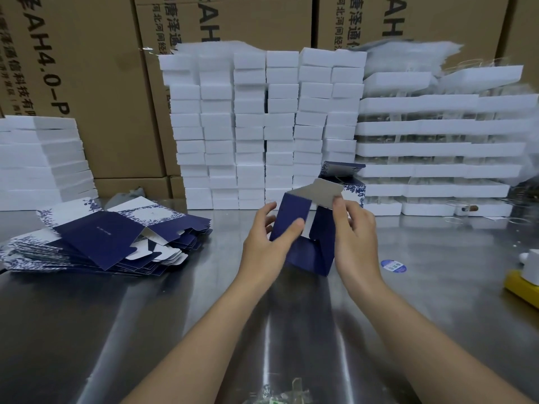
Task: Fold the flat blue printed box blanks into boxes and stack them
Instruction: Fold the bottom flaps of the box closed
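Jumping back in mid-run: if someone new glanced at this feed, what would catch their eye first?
First, the half-folded blue box at centre, gripped by the left hand while the right hand pinches its raised grey flap. Next, the wall of stacked white blocks right behind it, and the loose pile of flat blue blanks on the steel table to the left.

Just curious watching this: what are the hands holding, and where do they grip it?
A half-folded blue box. The left hand grips its left wall, thumb in front; the right hand pinches the edge of its grey top flap.
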